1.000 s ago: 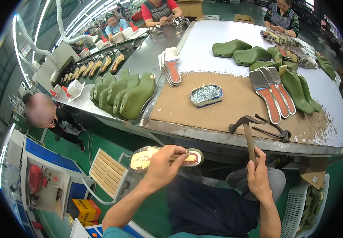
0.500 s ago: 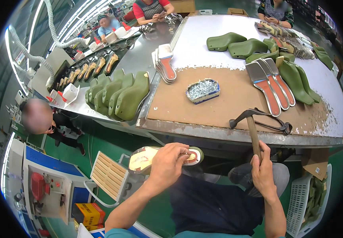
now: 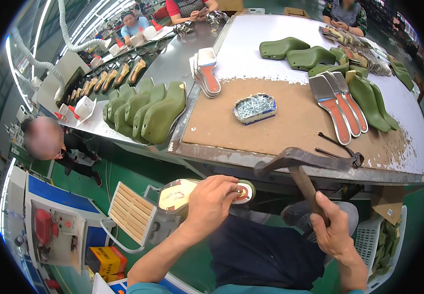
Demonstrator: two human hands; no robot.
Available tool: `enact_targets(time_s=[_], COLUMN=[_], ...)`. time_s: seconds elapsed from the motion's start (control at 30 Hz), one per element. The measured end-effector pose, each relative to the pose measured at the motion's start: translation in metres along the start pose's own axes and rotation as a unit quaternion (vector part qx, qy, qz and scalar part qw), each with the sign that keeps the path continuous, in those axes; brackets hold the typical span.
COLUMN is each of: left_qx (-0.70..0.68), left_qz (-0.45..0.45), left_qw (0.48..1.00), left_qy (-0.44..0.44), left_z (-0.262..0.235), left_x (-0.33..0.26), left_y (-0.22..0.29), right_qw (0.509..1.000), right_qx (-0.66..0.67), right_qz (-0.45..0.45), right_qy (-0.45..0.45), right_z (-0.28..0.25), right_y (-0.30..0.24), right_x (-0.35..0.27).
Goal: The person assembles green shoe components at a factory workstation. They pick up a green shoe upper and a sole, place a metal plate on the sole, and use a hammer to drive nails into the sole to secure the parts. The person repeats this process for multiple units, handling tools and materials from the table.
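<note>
My right hand (image 3: 337,226) is wrapped round the wooden handle of a hammer (image 3: 306,183). The dark hammer head is raised in front of the table edge, to the right of my left hand (image 3: 211,202). That left hand lies across a green shoe last with a pale yellow insole (image 3: 173,195) on its upturned sole. Its thumb and fingertips are pinched together at the heel end, beside a round white-and-red patch (image 3: 245,192). Whatever they pinch is too small to make out. The middle of the insole is hidden under the hand.
On the table stand a box of nails (image 3: 255,109), pincers (image 3: 353,158), red-heeled insoles (image 3: 337,105) and several green lasts (image 3: 163,115). A slatted wooden stool (image 3: 132,214) is at left, a white crate (image 3: 368,245) at right. Other people sit behind the table; one person (image 3: 74,152) is at left.
The hammer has come up and nearer, its head now larger and clear of the pincers on the table. My right hand has shifted slightly down and right. The left hand keeps its pinch at the heel.
</note>
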State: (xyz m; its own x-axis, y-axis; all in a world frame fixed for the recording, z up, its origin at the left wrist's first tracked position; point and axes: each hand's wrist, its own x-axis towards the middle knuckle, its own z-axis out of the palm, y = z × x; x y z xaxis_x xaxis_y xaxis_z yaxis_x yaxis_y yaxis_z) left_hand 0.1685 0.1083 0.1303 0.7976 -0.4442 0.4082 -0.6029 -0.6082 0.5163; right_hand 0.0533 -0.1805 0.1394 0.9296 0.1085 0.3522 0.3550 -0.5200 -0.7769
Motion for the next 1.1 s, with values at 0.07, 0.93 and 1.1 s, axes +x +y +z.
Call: enact_targets(time_s=[0.07,0.93,1.1], left_qx=[0.0,0.134,0.142], left_qz=[-0.005,-0.022,-0.027], left_qw=[1.0,0.976,0.976], left_qy=[-0.001,-0.168,-0.162], left_z=[-0.001,-0.033,-0.029], left_x=[-0.001,0.016,0.017], left_y=[0.0,-0.005,0.0], right_qw=[0.998,0.997,0.997], right_qx=[-0.002,0.066,0.064], right_qz=[-0.067,0.014,-0.003], right_qy=[0.007,0.04,0.044], right_z=[-0.004,-0.01,-0.005], right_y=[-0.015,0.0,0.002], right_x=[0.01,-0.01,-0.007])
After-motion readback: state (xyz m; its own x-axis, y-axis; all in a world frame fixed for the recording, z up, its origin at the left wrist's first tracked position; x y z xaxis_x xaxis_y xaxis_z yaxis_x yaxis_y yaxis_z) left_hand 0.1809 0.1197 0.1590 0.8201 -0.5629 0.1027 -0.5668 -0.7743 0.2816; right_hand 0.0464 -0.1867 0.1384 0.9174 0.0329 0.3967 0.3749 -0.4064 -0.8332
